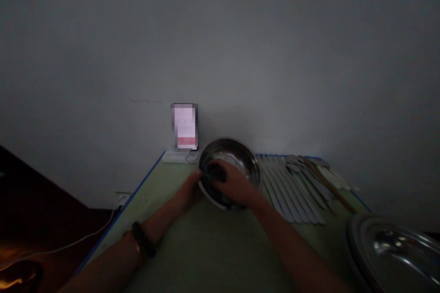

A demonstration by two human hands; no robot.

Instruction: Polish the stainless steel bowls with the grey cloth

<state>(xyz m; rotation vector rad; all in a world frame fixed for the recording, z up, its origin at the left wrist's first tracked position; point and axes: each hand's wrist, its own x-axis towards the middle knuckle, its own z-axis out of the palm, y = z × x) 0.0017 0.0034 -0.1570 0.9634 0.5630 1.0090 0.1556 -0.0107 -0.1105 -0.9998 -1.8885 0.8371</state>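
Note:
A shiny metal bowl point(242, 151) is near the back of the table, by the wall. My left hand point(191, 186) grips its left side, with the thumb at the rim and the other fingers mostly hidden. Inside the bowl is my right hand point(227, 179), its fingers bent inward against the left inner wall. Something dark shows under those fingers, too dim and blurred to name. To the right of the bowl lies a row of forks point(288, 192), side by side.
Spoons point(304, 176), a brown stick-like utensil point(330, 185) and pale-handled pieces point(335, 178) lie farther right. Stacked metal basins point(388, 252) occupy the front right corner. A lit phone point(185, 126) leans on the wall behind a white power strip point(175, 156). A white cable point(85, 238) hangs left.

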